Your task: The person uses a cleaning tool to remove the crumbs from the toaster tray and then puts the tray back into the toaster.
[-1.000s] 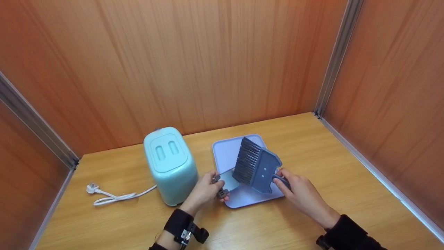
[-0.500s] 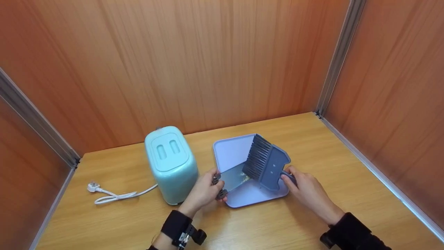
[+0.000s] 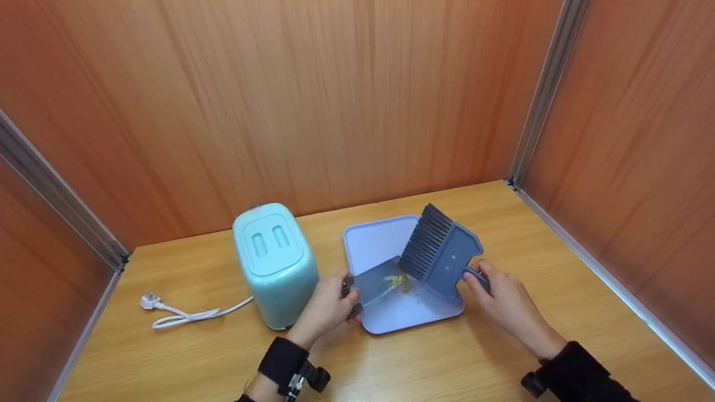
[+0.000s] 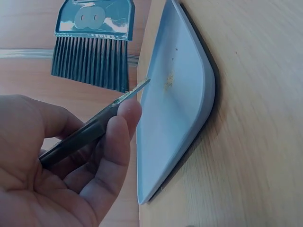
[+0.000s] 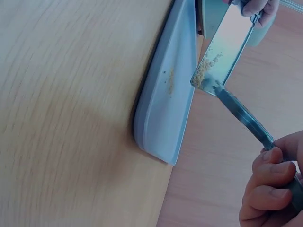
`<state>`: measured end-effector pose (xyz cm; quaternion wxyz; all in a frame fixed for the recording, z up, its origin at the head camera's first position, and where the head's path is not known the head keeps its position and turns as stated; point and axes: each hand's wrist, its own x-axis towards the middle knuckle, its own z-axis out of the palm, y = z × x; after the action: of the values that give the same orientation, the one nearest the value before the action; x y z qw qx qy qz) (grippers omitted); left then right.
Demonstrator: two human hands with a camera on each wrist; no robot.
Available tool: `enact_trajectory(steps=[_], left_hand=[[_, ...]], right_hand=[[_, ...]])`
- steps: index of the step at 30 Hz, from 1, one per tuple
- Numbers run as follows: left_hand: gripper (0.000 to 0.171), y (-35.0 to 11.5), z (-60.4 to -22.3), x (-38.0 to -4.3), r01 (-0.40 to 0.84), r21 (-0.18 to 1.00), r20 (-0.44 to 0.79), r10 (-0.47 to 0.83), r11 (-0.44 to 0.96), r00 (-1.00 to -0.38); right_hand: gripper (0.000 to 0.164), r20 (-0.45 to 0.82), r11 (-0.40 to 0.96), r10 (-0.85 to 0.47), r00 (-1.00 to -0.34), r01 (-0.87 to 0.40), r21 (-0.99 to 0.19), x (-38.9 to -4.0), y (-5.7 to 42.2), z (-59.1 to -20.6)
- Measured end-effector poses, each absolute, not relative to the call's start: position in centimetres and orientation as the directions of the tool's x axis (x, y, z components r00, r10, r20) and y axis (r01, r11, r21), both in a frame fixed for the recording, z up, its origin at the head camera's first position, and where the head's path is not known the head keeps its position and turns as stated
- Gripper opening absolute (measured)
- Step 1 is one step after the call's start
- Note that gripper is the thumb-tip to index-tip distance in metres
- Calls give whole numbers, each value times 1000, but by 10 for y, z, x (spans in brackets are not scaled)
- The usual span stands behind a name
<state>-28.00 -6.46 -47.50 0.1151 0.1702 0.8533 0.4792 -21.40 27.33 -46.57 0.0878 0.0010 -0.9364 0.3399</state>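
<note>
- Head: left hand (image 3: 330,304) pinching a flat plate (image 3: 370,285); right hand (image 3: 505,298) curled round the handle of a brush (image 3: 446,272); lavender tray (image 3: 394,322) below, between both hands.
- Left wrist: loose crumbs (image 4: 169,81) in the tray, beyond the left hand.
- Right wrist: crumb pile (image 5: 202,71) on the plate's end opposite the left hand.

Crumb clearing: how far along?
Done: some crumbs lie in the tray.
In hand: left hand holds the flat plate over the tray; right hand holds the brush at the plate's end.
Remaining: crumb heap on the plate, likely to be swept off.
</note>
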Motion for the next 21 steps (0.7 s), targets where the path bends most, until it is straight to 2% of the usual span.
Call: enact_trajectory(steps=[7,13,21], left_hand=[[16,-66,-478,-280,137,911,-46,426,389,-904],[12,-67,-478,-281,71,930,-94,421,360,-902],[10,-65,-480,-283,139,913,-45,432,384,-901]], right_hand=[[17,187,738,65,-980,-79,-671,-212,267,-465],[14,194,714,-18,-981,-149,-684,-209,253,-467],[13,128,755,-53,-990,-124,-644,-208,251,-469]])
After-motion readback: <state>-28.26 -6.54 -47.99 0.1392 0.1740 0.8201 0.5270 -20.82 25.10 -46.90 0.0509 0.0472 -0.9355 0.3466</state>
